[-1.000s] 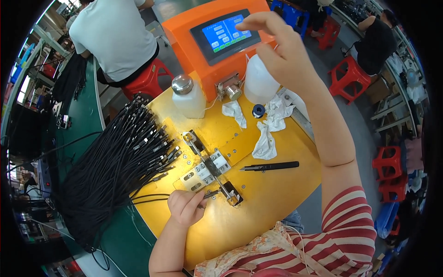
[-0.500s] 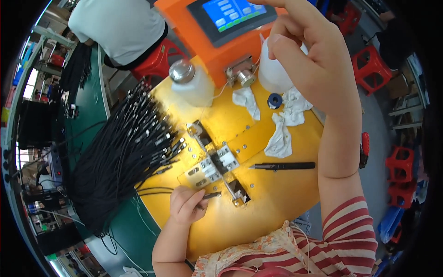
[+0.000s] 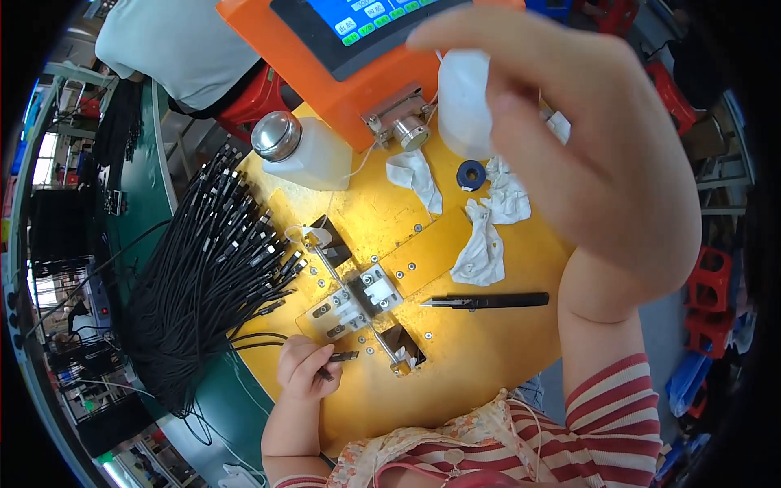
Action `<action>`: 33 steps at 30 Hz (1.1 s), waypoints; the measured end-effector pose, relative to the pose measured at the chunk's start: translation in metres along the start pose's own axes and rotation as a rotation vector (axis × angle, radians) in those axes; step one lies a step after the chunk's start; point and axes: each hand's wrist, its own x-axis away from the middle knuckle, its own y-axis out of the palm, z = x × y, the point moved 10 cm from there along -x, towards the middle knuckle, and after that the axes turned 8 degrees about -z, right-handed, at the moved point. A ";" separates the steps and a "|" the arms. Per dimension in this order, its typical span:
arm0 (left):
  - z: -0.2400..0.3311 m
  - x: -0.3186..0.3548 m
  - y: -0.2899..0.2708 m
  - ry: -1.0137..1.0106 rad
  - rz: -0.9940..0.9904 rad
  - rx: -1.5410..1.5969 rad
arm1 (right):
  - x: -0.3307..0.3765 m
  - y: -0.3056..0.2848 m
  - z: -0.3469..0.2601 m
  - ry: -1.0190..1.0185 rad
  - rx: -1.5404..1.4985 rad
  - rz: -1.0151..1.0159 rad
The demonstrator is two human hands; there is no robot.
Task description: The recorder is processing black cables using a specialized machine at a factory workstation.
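Observation:
My left hand (image 3: pixel 301 368) is closed on a black cable, pinched close to its dark connector end (image 3: pixel 345 356), which points right toward the metal clamp fixture (image 3: pixel 358 301). The rest of that cable runs left from my fingers. Raised high on the right, my right hand (image 3: pixel 586 154) is partly blurred by motion and holds nothing visible. Its index finger and thumb are apart, with the fingertip beside the touchscreen (image 3: pixel 358 24) of an orange machine (image 3: pixel 325 93).
A large bundle of black cables (image 3: pixel 195 285) lies to the left. A pump bottle (image 3: pixel 305 159), white container (image 3: pixel 465 106), blue ring (image 3: pixel 471 175), crumpled tissues (image 3: pixel 478 252) and a black craft knife (image 3: pixel 496 300) are on the yellow tabletop (image 3: pixel 455 366). Someone in white sits far left.
My right hand has drawn back from over the screen and come nearer to the camera. My left hand keeps its hold on the cable. The whole view has shifted slightly.

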 end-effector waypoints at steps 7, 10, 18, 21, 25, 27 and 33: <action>0.001 0.002 -0.006 0.012 0.046 0.002 | 0.021 0.030 -0.019 -0.412 0.393 0.117; 0.003 0.000 -0.007 0.025 0.079 0.003 | 0.015 0.045 -0.012 -0.371 0.501 0.068; 0.005 -0.001 -0.006 0.052 0.060 -0.004 | -0.026 0.117 0.030 -0.007 0.719 -0.326; 0.006 -0.003 -0.005 0.055 0.047 0.012 | -0.028 0.119 0.035 0.040 0.617 -0.296; 0.004 0.001 -0.005 0.029 0.046 -0.004 | -0.036 0.114 0.020 -0.060 0.613 -0.345; 0.003 0.002 -0.005 -0.005 0.044 -0.016 | -0.029 0.069 -0.024 -0.414 0.376 0.104; -0.001 0.001 -0.002 -0.004 0.045 0.009 | -0.024 0.020 -0.023 -0.462 0.543 0.584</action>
